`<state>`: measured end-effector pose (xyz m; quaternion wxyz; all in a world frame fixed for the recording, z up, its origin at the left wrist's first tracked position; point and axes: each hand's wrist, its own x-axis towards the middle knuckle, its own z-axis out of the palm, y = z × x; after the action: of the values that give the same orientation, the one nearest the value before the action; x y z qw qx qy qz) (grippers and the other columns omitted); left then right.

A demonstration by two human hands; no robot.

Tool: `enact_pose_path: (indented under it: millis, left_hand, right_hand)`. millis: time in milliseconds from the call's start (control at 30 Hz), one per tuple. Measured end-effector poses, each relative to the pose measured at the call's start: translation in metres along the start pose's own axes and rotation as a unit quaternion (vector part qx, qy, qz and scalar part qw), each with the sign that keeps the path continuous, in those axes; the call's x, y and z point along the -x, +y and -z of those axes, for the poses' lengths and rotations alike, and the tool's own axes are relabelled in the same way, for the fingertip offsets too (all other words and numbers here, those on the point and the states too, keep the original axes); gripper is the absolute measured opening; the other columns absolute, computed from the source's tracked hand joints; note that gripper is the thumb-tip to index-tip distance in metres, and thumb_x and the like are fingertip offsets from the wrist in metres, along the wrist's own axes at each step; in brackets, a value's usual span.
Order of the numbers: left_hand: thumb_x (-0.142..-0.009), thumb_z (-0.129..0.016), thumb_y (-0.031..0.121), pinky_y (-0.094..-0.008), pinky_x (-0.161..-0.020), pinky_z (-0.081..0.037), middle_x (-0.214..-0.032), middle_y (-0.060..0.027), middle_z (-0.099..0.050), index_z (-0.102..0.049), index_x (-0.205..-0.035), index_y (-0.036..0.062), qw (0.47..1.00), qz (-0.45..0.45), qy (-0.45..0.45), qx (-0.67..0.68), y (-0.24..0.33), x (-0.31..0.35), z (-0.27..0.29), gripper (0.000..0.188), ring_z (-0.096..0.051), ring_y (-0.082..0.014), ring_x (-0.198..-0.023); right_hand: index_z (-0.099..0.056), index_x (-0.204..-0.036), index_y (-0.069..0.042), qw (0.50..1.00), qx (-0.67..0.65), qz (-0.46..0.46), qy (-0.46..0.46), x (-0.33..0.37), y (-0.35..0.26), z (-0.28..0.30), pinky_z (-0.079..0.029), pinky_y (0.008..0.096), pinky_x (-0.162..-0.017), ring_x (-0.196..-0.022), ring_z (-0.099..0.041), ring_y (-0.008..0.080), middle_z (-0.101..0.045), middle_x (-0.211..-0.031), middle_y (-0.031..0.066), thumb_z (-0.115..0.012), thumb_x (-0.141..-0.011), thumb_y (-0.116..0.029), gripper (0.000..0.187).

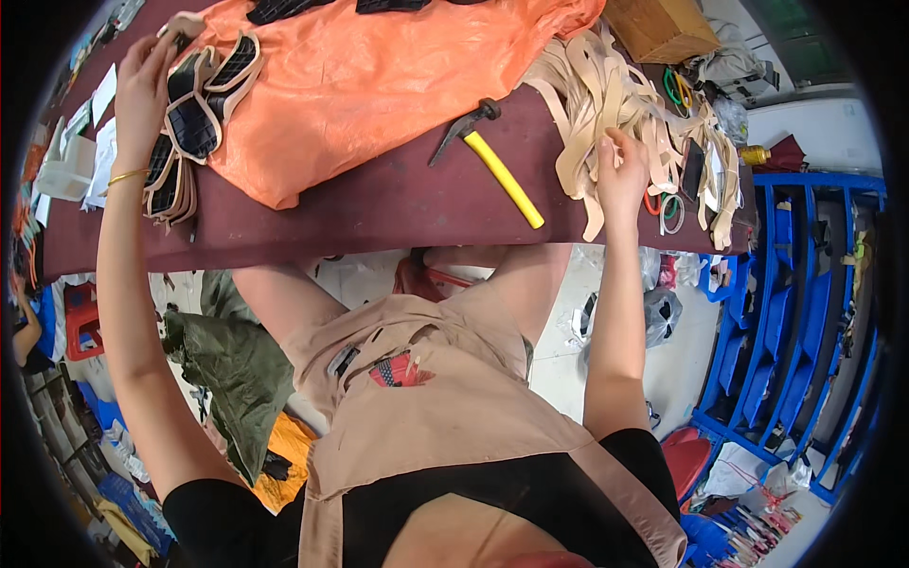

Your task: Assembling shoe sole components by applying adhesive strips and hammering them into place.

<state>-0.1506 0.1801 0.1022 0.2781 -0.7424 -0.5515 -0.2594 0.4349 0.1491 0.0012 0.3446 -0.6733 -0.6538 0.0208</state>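
Note:
My left hand (145, 93) is raised at the far left of the table, its fingertips closed on a small beige piece (186, 26). Beside it, stacked black pieces with beige edges (195, 129) lie partly over an orange plastic sheet (369, 95). On the right, my right hand (623, 175) rests over a heap of beige strips (592, 85), thumb and fingers pinched on one strip. Between the hands lies a hammer (502, 178) with a yellow handle and dark head, touched by neither hand.
The table (398, 213) has a dark red cover. Scissors with red and grey handles (669, 210) lie at its right, near a wooden box (663, 30). A blue rack (795, 312) stands to the right. Green cloth (232, 379) hangs below on the left.

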Motion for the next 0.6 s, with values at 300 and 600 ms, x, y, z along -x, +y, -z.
enact_pose_path:
  millis: [300,600]
  left_hand:
    - [-0.086,-0.058,0.018,-0.0379,-0.085,-0.043,-0.105,-0.0094,-0.060,-0.062,-0.110,0.0080,0.998,0.020,-0.014,0.056,0.075,0.010,-0.038,0.026,-0.056,-0.0288,-0.097]
    - [-0.091,-0.044,0.054,-0.0292,-0.083,-0.045,-0.100,-0.0080,-0.064,-0.059,-0.112,0.0020,0.384,0.290,-0.478,0.735,0.382,-0.019,-0.094,0.059,-0.059,-0.0151,-0.089]
  right_hand:
    - [-0.066,-0.100,-0.014,0.969,0.239,-0.054,0.019,-0.042,0.063,-0.010,-0.034,0.0487,-0.086,-0.101,-0.051,0.0296,-0.062,-0.103,0.0035,-0.065,-0.076,-0.032,0.030]
    - [-0.063,-0.102,0.000,0.897,-0.395,-0.126,-0.150,-0.005,0.007,0.002,-0.045,0.0197,-0.069,-0.078,-0.055,0.0053,-0.063,-0.087,0.0002,-0.063,-0.088,-0.018,0.022]
